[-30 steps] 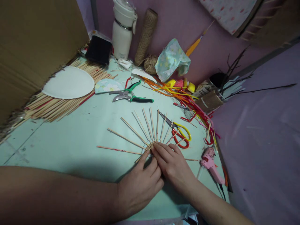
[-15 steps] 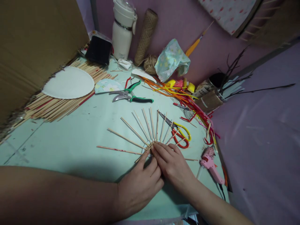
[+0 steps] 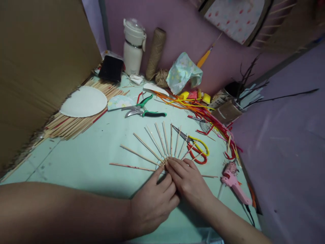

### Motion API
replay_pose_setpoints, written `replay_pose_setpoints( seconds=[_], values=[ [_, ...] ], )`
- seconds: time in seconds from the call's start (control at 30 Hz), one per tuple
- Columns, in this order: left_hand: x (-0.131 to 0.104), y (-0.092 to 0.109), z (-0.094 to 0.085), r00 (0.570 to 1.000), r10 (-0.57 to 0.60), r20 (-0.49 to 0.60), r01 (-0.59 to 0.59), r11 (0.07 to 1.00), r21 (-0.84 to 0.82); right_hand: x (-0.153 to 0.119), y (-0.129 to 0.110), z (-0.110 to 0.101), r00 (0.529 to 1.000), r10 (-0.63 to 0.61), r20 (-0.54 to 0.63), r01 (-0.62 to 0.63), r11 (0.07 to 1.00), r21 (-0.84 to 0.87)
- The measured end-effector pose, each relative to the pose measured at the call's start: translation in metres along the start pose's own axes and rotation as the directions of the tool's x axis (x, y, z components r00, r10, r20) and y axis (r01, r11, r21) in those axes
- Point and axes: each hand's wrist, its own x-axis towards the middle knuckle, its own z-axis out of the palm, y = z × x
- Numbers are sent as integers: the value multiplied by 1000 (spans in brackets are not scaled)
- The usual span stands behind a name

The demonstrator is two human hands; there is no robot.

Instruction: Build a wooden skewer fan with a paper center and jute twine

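Observation:
Thin wooden sticks [image 3: 148,147] fan out in a half circle on the table, meeting at a small base that my fingers mostly cover. My left hand [image 3: 154,205] has its fingers curled in, with thumb and index finger pressing the base from the left. Against the same spot from the right, my right hand [image 3: 189,181] presses its fingertips, fingers held together. Whether anything small lies under the fingertips is hidden. Scissors [image 3: 190,139] with red and yellow handles lie under the right-hand sticks, their blades pointing away.
Green-handled pruning shears [image 3: 154,114] lie beyond the fan. A pink glue gun [image 3: 236,186] rests at the right edge. At the left, a white paper plate [image 3: 83,101] sits on a stick pile [image 3: 73,127]. Behind stand a white bottle [image 3: 133,56], twine roll [image 3: 155,54] and coloured pipe cleaners [image 3: 175,99].
The view has shifted slightly, so the table items appear a little lower. Both hands remain at the base of the fan with almost no change in grip.

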Motion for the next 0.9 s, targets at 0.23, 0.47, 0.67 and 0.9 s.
replay_pose_setpoints(
  seconds=[0.23, 0.47, 0.67, 0.9],
  values=[
    [1, -4, 1, 1000, 18, 8, -18, 1000, 21, 4, 1, 1, 999, 2, -49, 0, 999, 40],
    [3, -3, 4, 987, 53, -151, -54, 999, 1, 5, 0, 1, 1000, 10, 7, -10, 999, 42],
    [5, -1, -2, 927, 268, -261, -271, 962, 26, 7, -3, 0, 999, 30, 21, -30, 999, 23],
    [45, 6, -24, 843, 190, -503, -216, 976, 6, 19, -1, -2, 992, 62, 112, -75, 991, 113]
  ],
)
